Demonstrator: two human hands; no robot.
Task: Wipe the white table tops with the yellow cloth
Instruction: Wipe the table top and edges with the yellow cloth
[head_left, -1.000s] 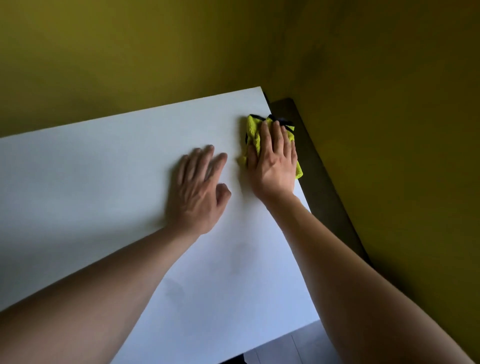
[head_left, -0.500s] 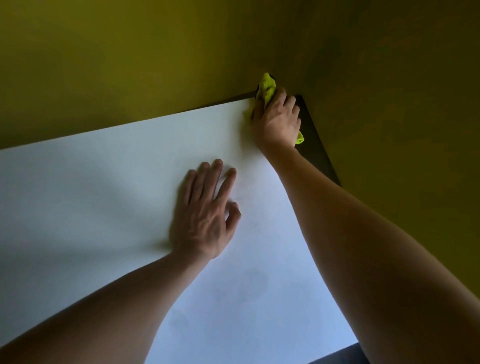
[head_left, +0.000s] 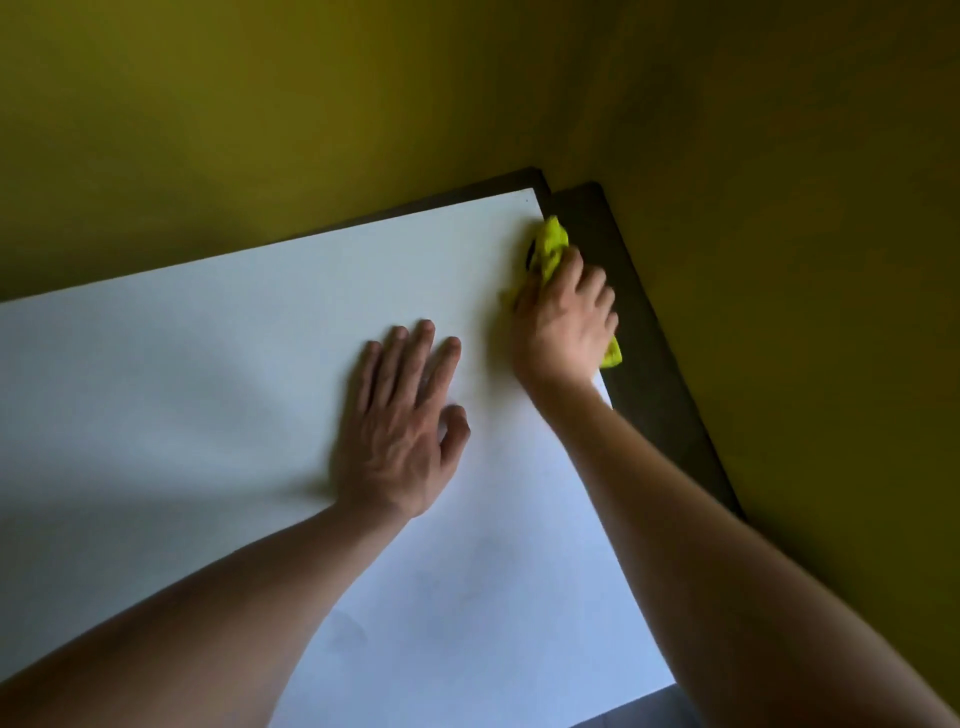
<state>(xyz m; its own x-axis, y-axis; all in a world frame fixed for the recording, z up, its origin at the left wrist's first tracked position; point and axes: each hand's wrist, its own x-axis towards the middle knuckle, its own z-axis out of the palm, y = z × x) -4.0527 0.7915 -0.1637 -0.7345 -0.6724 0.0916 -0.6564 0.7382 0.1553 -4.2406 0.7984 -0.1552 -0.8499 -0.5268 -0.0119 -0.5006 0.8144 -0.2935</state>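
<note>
table: white top (head_left: 208, 395), corner set into olive-yellow walls (head_left: 260, 104)
cloth: yellow cloth (head_left: 551, 244) at table's right edge
right: my right hand (head_left: 566, 322) curled over cloth
left: my left hand (head_left: 400, 431) flat on table

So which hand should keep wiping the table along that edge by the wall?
Probably the right hand. It already has the yellow cloth bunched under it at the white table's right edge near the far corner. The left hand lies flat on the top, holding nothing.

I stood in a plain indoor room corner: olive-yellow painted walls (head_left: 260, 104) met behind a smooth white rectangular surface (head_left: 208, 364), edged by a dark ledge (head_left: 649, 338).
</note>
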